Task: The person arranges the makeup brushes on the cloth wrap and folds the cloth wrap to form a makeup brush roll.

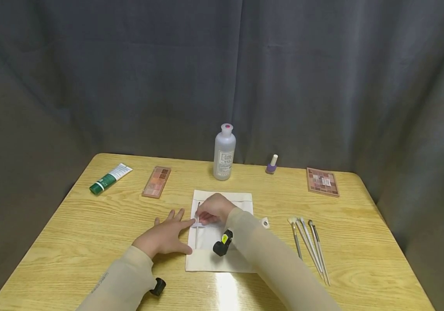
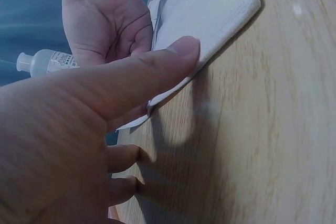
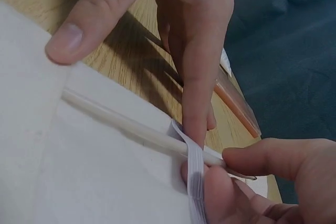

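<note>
A white fabric brush case (image 1: 216, 261) lies unfolded on the wooden table. Along its left side runs a slim, pale-handled makeup brush (image 3: 126, 124), passing beneath a white elastic band (image 3: 196, 187); the handle's lower end goes under the case's folded flap. My right hand (image 1: 216, 207) pinches the brush just above the band, between thumb and fingers. Spread out at the case's left edge, my left hand (image 1: 165, 236) has its index finger at the band's left end. Its thumb (image 2: 157, 72) is at the case's edge lower down.
Several makeup brushes (image 1: 315, 248) lie to the right, near the case's snap tab (image 1: 265, 223). Behind stand a clear bottle (image 1: 223, 157) and purple nail polish (image 1: 271, 167). Eyeshadow palettes (image 1: 156, 182) lie on both sides, with a green-and-white tube (image 1: 110, 178) at far left.
</note>
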The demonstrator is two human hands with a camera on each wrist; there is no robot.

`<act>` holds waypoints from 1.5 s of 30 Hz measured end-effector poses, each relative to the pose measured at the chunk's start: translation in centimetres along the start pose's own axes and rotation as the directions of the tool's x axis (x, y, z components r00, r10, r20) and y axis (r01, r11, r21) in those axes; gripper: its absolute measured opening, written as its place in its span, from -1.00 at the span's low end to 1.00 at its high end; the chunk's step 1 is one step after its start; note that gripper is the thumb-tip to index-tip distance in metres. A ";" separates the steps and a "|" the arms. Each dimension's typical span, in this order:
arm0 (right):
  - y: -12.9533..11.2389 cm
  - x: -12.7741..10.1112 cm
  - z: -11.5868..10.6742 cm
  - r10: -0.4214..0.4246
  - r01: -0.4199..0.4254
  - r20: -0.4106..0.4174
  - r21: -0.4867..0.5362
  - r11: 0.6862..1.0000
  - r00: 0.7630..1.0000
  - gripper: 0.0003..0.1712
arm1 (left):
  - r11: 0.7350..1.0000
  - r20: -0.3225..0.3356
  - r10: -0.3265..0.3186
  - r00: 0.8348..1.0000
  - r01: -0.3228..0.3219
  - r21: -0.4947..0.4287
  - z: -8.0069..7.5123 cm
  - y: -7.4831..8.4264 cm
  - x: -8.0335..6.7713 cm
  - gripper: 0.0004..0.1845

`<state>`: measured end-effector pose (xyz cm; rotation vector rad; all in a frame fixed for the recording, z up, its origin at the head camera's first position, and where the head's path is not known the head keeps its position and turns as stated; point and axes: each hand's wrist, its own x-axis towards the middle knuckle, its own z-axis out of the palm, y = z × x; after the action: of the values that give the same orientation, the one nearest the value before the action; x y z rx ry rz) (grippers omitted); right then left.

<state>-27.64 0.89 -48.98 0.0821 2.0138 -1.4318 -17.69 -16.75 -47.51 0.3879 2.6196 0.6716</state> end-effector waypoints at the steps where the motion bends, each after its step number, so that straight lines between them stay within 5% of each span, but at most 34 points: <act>1: 0.1 0.0 0.0 0.000 0.000 0.003 -0.003 1.000 1.000 -0.96 | 1.000 0.001 0.000 1.000 0.000 -0.001 0.0 0.0 0.0 -0.06; 9: 0.0 -0.3 0.2 -0.003 0.002 -0.013 -0.047 0.999 1.000 -0.91 | 1.000 0.001 -0.006 1.000 0.006 0.005 0.0 0.0 0.0 -0.06; 19: -0.6 -1.1 0.5 -0.029 0.008 -0.090 -0.224 0.975 0.996 -0.90 | 1.000 0.006 -0.018 1.000 0.018 -0.004 0.1 -0.1 0.4 -0.06; 33: -0.4 -1.2 0.8 -0.017 -0.002 -0.059 -0.312 0.950 0.998 -0.89 | 1.000 -0.001 -0.013 1.000 0.013 0.005 0.0 0.2 0.2 -0.08; 45: -0.3 -0.9 0.1 -0.077 0.036 -0.062 -0.498 0.867 0.995 -0.68 | 1.000 -0.001 -0.014 1.000 0.014 0.012 0.0 0.2 0.2 -0.05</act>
<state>-27.00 0.94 -48.24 -0.1467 2.4067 -0.9095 -17.82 -16.51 -47.52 0.3724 2.6259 0.6512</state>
